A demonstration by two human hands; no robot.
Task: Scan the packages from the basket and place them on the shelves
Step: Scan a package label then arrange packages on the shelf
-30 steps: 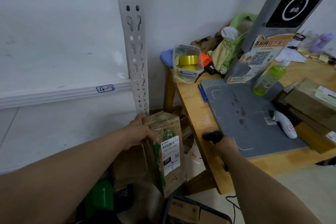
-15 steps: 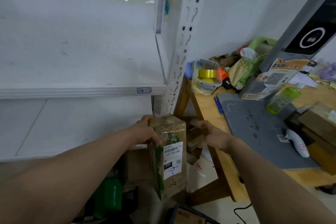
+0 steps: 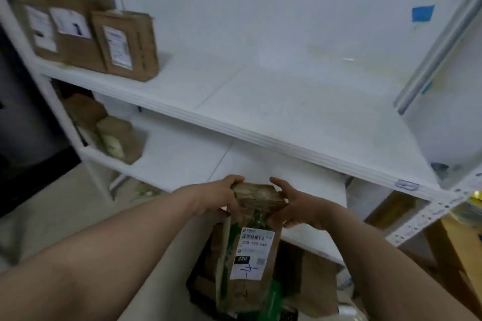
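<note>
A tall brown cardboard package (image 3: pixel 247 286) with green print and a white barcode label marked 220 stands upright between my hands, in front of the white shelves. My left hand (image 3: pixel 216 198) grips its top left corner. My right hand (image 3: pixel 292 206) grips the top right corner. The package is level with the lower shelf (image 3: pixel 182 161), below the front edge of the middle shelf (image 3: pixel 300 112).
Three brown boxes (image 3: pixel 86 34) with white labels stand at the left of the middle shelf. More brown parcels (image 3: pixel 114 138) sit at the left of the lower shelf. Cardboard and green items lie on the floor below. A wooden table edge (image 3: pixel 464 250) shows at the right.
My right hand left the table and took hold of the package's top right. My view swung left from the table to the shelves, and the package stays upright in both hands.
</note>
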